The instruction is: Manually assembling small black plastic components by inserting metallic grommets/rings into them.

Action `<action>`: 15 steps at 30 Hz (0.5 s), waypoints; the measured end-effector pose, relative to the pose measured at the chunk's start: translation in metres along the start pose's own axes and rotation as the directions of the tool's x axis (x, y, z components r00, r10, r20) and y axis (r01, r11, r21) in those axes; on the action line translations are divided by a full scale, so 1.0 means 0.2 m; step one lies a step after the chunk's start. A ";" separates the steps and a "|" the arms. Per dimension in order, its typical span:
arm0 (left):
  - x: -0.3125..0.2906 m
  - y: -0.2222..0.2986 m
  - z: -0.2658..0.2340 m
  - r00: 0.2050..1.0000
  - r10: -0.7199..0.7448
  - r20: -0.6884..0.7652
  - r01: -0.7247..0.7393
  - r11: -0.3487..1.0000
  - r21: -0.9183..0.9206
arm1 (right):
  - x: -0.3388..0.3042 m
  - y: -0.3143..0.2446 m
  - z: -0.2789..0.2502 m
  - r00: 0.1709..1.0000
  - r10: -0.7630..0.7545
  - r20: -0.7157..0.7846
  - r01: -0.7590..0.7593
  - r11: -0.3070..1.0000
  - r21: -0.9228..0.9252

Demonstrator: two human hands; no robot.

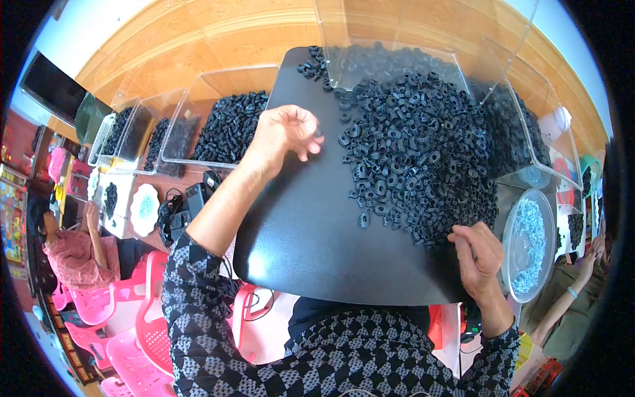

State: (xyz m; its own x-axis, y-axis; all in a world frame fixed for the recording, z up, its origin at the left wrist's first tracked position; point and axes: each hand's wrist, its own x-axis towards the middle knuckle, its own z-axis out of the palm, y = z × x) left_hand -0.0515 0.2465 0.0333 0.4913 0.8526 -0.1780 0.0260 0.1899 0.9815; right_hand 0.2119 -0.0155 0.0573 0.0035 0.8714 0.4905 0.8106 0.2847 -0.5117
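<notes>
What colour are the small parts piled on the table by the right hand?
The piled parts are black; seen best in the head view.

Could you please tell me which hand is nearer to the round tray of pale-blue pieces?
Right: the right hand is just left of the tray; the left hand is much farther left, beyond the black pile.

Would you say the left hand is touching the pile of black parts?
No, dark tabletop shows between the left hand and the pile of black parts.
</notes>
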 end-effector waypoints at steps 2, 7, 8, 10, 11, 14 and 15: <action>-0.04 -0.03 0.03 0.997 0.074 0.013 -0.075 0.985 0.153 | 0.00 0.01 0.01 1.000 0.002 0.002 -0.002 1.000 0.007; -0.12 -0.09 0.20 0.963 0.189 0.192 -0.244 0.914 0.325 | -0.01 0.01 0.01 1.000 -0.008 0.003 0.008 1.000 -0.005; -0.11 -0.11 0.21 0.907 0.354 0.229 -0.419 0.815 0.400 | 0.00 0.01 0.01 1.000 -0.006 0.008 0.007 1.000 -0.011; -0.09 -0.07 0.22 0.961 0.261 0.087 -0.273 0.869 0.413 | -0.01 0.01 0.01 1.000 -0.003 0.013 0.003 1.000 -0.026; -0.03 -0.08 0.18 0.957 0.286 0.040 -0.267 0.826 0.497 | -0.01 0.01 0.00 1.000 0.008 0.013 -0.008 0.999 -0.035; 0.17 -0.10 0.02 0.850 0.520 -0.079 -0.280 0.573 0.770 | -0.02 0.00 0.00 1.000 0.008 0.006 -0.008 0.999 -0.038; 0.22 -0.09 -0.01 0.821 0.569 -0.052 -0.246 0.435 0.866 | -0.02 0.00 0.00 1.000 0.008 -0.004 -0.009 0.999 -0.035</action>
State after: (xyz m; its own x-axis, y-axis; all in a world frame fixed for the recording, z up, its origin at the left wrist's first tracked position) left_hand -0.0321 0.2820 0.0085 0.3727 0.8332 0.4086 0.6444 -0.5492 0.5321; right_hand 0.2123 -0.0194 0.0550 0.0125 0.8723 0.4887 0.8308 0.2629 -0.4905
